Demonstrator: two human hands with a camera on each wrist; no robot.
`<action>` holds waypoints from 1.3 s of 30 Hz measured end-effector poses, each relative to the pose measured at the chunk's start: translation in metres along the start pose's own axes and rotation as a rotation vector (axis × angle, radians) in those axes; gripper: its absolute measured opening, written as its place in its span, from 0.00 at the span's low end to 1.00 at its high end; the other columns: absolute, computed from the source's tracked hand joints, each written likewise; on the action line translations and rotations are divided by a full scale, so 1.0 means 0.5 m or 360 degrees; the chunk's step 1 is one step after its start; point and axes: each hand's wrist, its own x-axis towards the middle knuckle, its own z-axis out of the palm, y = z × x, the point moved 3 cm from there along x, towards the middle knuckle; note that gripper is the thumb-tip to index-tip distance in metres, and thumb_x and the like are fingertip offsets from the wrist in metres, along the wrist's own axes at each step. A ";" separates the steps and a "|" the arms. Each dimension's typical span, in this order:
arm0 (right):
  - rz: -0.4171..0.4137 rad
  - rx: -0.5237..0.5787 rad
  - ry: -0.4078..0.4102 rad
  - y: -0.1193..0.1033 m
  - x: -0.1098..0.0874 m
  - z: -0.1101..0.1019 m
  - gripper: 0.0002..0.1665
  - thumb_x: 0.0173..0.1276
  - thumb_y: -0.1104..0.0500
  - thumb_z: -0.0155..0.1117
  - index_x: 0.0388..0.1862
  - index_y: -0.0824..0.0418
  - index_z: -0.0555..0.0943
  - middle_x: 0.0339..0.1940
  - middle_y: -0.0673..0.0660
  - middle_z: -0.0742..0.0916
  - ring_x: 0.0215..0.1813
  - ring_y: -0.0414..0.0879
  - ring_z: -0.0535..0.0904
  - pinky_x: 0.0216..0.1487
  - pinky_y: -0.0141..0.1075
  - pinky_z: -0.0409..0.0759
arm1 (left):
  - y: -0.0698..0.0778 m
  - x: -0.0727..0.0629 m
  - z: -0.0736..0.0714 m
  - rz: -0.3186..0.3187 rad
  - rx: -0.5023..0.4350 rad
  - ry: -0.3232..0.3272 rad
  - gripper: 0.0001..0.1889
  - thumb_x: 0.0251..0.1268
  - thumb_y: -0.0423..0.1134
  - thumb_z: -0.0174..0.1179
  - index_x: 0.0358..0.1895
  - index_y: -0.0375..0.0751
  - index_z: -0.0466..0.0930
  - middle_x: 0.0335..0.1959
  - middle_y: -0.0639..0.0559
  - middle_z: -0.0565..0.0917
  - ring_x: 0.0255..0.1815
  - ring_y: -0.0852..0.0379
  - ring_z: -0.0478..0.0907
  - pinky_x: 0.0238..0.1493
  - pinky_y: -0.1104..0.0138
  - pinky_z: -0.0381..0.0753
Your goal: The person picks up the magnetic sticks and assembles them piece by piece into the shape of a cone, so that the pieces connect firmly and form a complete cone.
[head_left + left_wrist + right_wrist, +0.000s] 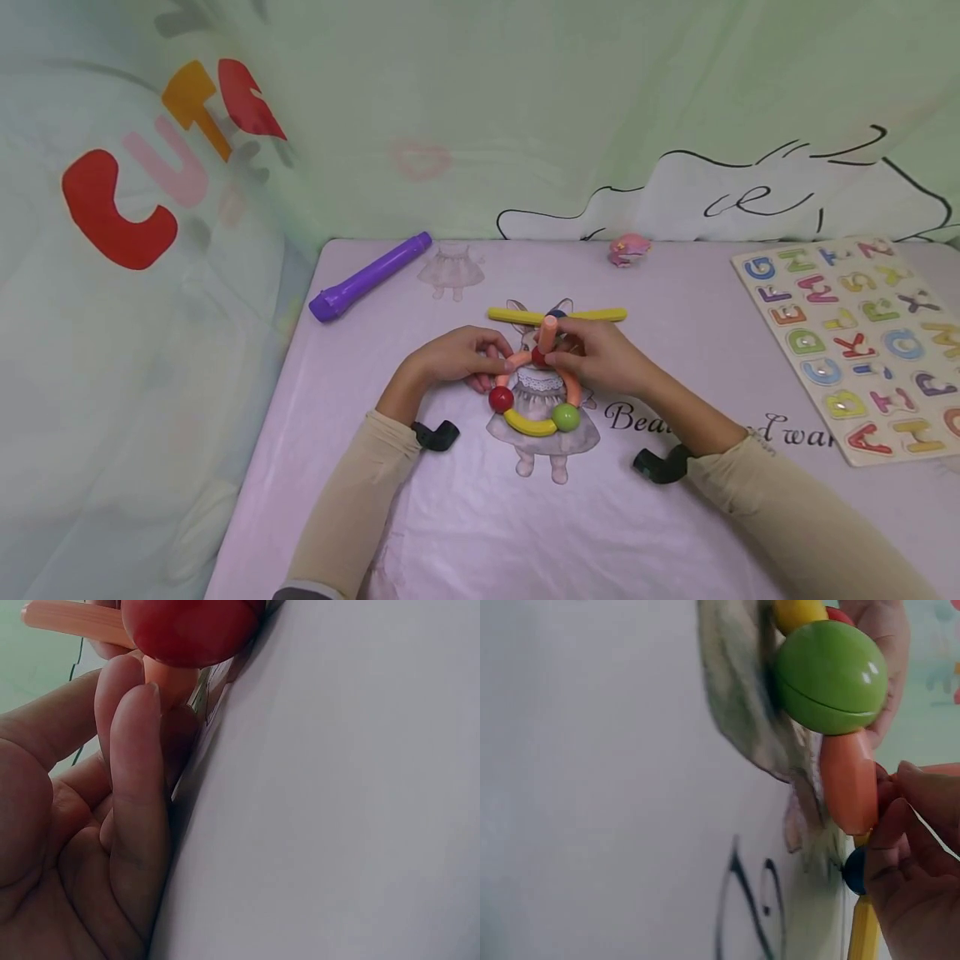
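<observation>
A ring of curved rods and balls lies on the table, with a red ball (pixel 501 399) at its left, a green ball (pixel 566 417) at its right and a curved yellow rod (pixel 531 425) between them. My left hand (pixel 461 357) pinches the curved orange rod (pixel 172 684) at the ring's upper left. At the ring's top, the thumb and fingers of my right hand (pixel 609 354) grip another red ball (pixel 538 358), partly hidden by them. From that ball an orange stick (pixel 548 333) stands up. A second curved orange rod (pixel 847 784) joins the green ball.
Just behind the ring lie yellow sticks (pixel 603 315) with a blue ball (pixel 853 871) between them. A purple tube-shaped toy (pixel 371 279) lies back left, a small pink toy (pixel 628 249) at the rear edge. On the right is a wooden alphabet board (pixel 847 321). Cloth hangs behind.
</observation>
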 end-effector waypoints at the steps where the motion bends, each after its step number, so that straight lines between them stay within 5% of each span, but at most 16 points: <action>1: -0.0004 -0.0014 0.0016 0.000 0.001 0.001 0.17 0.69 0.62 0.71 0.55 0.56 0.83 0.45 0.55 0.89 0.41 0.47 0.82 0.39 0.34 0.83 | 0.000 0.000 0.000 -0.0003 0.0008 0.0004 0.14 0.71 0.43 0.65 0.53 0.42 0.81 0.33 0.49 0.82 0.27 0.58 0.82 0.33 0.67 0.85; 20: -0.0132 -0.0057 0.0064 -0.003 -0.003 0.002 0.07 0.67 0.65 0.72 0.40 0.55 0.84 0.41 0.52 0.89 0.40 0.45 0.81 0.41 0.30 0.81 | 0.002 0.000 0.000 0.0018 -0.0063 -0.0022 0.13 0.71 0.40 0.65 0.53 0.39 0.81 0.31 0.49 0.81 0.25 0.57 0.81 0.32 0.67 0.86; 39: -0.0019 -0.0095 0.0052 -0.003 -0.002 -0.003 0.15 0.68 0.62 0.72 0.52 0.59 0.84 0.39 0.54 0.88 0.40 0.45 0.81 0.40 0.33 0.80 | 0.006 -0.001 0.000 0.0027 -0.0079 -0.0033 0.14 0.70 0.39 0.65 0.53 0.38 0.80 0.31 0.49 0.80 0.25 0.58 0.81 0.31 0.67 0.86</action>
